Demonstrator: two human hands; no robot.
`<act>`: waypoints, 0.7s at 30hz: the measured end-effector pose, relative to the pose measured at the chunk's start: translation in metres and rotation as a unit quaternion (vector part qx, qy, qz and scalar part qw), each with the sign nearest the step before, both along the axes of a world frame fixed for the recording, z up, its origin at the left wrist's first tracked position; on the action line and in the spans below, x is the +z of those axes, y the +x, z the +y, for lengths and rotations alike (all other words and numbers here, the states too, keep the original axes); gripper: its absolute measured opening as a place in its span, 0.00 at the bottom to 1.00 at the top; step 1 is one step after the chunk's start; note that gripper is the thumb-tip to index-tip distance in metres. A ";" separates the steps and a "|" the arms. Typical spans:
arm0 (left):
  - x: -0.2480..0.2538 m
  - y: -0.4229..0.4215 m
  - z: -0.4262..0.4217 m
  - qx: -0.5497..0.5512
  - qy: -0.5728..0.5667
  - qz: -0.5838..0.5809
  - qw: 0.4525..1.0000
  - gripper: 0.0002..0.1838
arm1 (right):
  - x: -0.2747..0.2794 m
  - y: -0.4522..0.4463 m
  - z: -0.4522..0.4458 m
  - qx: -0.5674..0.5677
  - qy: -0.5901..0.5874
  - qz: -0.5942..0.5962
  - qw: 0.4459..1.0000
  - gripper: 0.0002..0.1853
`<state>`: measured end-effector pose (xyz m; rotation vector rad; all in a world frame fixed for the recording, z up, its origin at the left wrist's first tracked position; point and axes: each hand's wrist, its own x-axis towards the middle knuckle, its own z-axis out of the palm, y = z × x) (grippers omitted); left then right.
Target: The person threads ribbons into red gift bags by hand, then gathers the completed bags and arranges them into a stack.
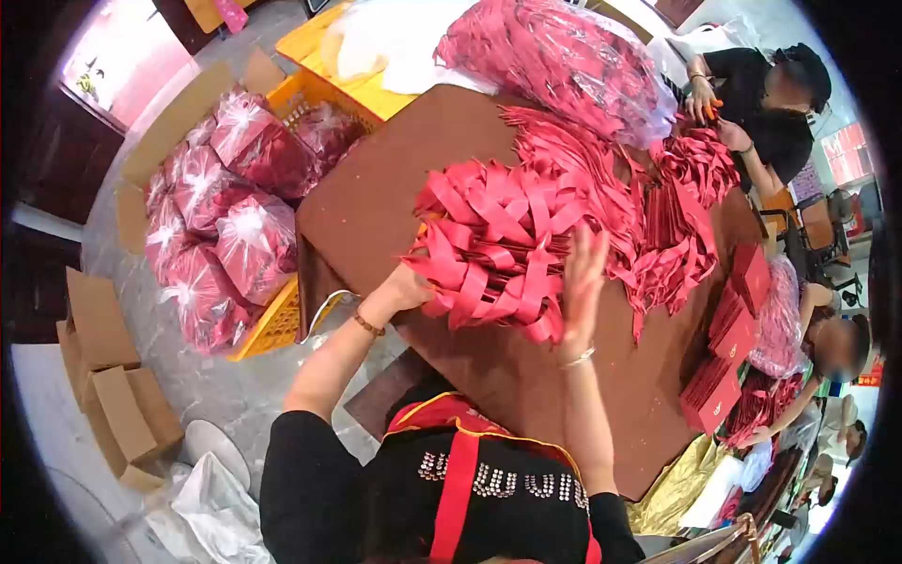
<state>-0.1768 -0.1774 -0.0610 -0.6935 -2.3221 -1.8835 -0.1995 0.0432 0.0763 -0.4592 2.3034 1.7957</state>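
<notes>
A thick bundle of red ribbon loops is held over the near part of the brown table, its strips crossing and stacked in layers. My left hand grips its left edge, the fingers partly hidden beneath the red strips. Against the bundle's right side lies my right hand, fingers stretched upward and slightly blurred. Just beyond, a fanned pile of red ribbon pieces spreads over the table, with another heap of them to its right.
Bagged red goods fill a carton and a yellow crate at left. A large plastic sack sits at the table's far edge. Red boxes line the right side of the brown table. A co-worker's hands hold an orange-handled tool.
</notes>
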 end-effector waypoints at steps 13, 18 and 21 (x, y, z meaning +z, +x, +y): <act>0.185 -0.057 0.002 0.056 -0.367 0.087 0.924 0.25 | -0.054 -0.008 0.008 0.184 0.970 0.073 0.138 0.34; 0.163 -0.059 0.027 0.035 -0.550 0.179 0.815 0.32 | -0.024 -0.001 0.016 -0.251 0.869 -0.030 -0.425 0.40; 0.162 -0.058 0.027 0.042 -0.534 0.195 0.821 0.27 | 0.010 -0.009 -0.004 -0.365 0.721 0.040 -0.588 0.39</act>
